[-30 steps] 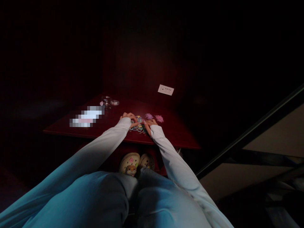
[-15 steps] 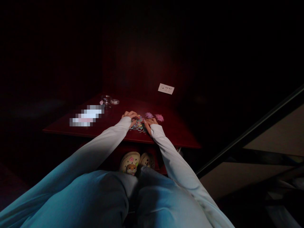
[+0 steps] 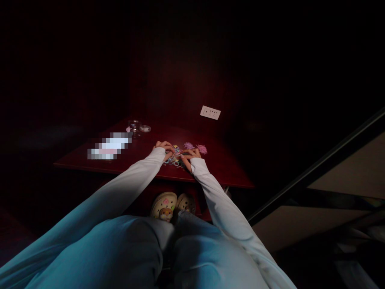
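Both your hands are at the pile of mixed loops

You have the pile of mixed loops [image 3: 174, 161] on the dark red table [image 3: 222, 170], and everything here is placed from that pile. Your left hand [image 3: 163, 147] lies at its left side, the fingers close together and bent over its far left part, with the thumb lower, nearer to you. Your right hand [image 3: 191, 155] comes in from its right side, fingers bent and pointing inward across its edge, the thumb held a little apart from them. The fingertips of both hands are too small and dim to read, so I cannot tell whether you are pinching a loop with either one.

Just beyond the pile, slightly to its right, you have a purple heap [image 3: 189, 145]; further right of the pile, near the purple one, is a pink heap [image 3: 202, 149]. Well to the left of the pile is a bright pixelated patch [image 3: 112, 147]. Beyond the pile and to its left stand a clear container [image 3: 135, 124] and, just beside it, a shallow round piece [image 3: 145, 128]. Beyond the pile and to its right, a white socket plate [image 3: 210, 112] is on the wall. On your side of the pile, below the table, your pale shoes [image 3: 162, 204] show above your knees
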The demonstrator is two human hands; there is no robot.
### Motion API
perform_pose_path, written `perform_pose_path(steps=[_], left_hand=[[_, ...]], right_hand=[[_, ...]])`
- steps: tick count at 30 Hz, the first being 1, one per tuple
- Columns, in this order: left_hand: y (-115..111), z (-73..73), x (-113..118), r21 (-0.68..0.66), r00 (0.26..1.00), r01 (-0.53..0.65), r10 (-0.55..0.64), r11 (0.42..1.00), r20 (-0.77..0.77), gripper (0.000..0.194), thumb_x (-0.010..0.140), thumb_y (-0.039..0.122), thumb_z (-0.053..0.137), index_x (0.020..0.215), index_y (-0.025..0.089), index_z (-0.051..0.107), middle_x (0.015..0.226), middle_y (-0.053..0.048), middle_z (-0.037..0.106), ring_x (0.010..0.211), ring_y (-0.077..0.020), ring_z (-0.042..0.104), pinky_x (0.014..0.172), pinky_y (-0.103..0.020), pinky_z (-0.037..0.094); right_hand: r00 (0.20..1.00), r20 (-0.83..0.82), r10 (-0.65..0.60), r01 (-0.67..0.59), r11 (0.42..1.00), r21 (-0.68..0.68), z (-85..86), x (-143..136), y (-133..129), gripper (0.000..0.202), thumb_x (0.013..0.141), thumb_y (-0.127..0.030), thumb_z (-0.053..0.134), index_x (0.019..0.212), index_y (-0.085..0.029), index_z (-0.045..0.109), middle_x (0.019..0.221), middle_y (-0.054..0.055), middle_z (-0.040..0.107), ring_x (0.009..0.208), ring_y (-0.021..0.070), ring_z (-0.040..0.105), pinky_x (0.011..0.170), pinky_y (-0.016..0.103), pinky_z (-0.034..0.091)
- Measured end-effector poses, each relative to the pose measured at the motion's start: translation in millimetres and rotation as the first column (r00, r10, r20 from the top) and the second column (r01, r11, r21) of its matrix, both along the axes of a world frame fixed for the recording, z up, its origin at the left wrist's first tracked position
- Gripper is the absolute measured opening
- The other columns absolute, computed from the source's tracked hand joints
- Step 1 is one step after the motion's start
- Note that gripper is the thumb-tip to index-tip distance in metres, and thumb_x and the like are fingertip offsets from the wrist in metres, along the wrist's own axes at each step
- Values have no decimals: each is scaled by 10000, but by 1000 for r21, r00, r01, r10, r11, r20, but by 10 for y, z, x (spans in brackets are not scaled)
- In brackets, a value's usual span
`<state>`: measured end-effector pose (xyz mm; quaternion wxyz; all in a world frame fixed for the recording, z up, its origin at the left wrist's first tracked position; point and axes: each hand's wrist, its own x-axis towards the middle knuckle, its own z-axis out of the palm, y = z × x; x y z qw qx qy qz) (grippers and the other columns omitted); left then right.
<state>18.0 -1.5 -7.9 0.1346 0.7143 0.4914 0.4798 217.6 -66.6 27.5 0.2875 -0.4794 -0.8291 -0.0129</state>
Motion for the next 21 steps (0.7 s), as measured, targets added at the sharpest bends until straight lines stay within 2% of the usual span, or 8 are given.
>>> perform_pose_path(steps=[5, 10, 14, 18, 21], left_hand=[[-19, 23, -30, -21, 1000, 20, -20, 1000, -4, 68, 782, 239, 780, 718, 251, 761, 1028, -42, 719, 1091, -298, 519, 1024, -454, 393], [-51, 77, -80, -3, 988, 86, -86, 996, -127, 123, 778, 357, 841, 768, 255, 773, 1080, -48, 713, 1100, -309, 508, 961, -444, 394], [-62, 98, -71, 21, 974, 85, -78, 996, -212, 159, 805, 429, 840, 825, 275, 805, 1120, -55, 716, 1103, -311, 501, 922, -437, 391], [-27, 72, -66, 33, 972, 65, -56, 997, -227, 143, 817, 422, 853, 886, 297, 844, 1134, -57, 722, 1106, -306, 503, 926, -430, 392], [19, 49, -82, 37, 977, 64, -56, 997, -204, 101, 801, 385, 872, 860, 304, 852, 1098, -49, 741, 1081, -298, 518, 929, -430, 402]], right_hand=[[1000, 16, 1, -1, 1000, 0, -7, 2, 18, 431, 1092, -472, 450, 1094, -313, 851, 1248, 18, 754, 1183, 241, 537, 1043, 385, 478], [1000, 29, -1, 1, 1000, -7, -15, 2, 33, 412, 1089, -451, 463, 1131, -298, 844, 1243, 29, 758, 1190, 247, 533, 1042, 384, 482], [1000, 30, 10, -10, 1000, -5, -26, 10, 49, 404, 1089, -450, 468, 1163, -298, 835, 1235, 29, 755, 1182, 247, 539, 1026, 378, 486], [1000, 28, 10, -10, 1000, -11, -36, 16, 78, 395, 1087, -452, 475, 1159, -314, 837, 1220, 24, 760, 1159, 248, 545, 1023, 372, 487], [1000, 21, 6, -6, 1000, -15, -35, 14, 85, 399, 1086, -463, 474, 1138, -322, 843, 1216, 17, 762, 1163, 251, 547, 1024, 371, 488]])
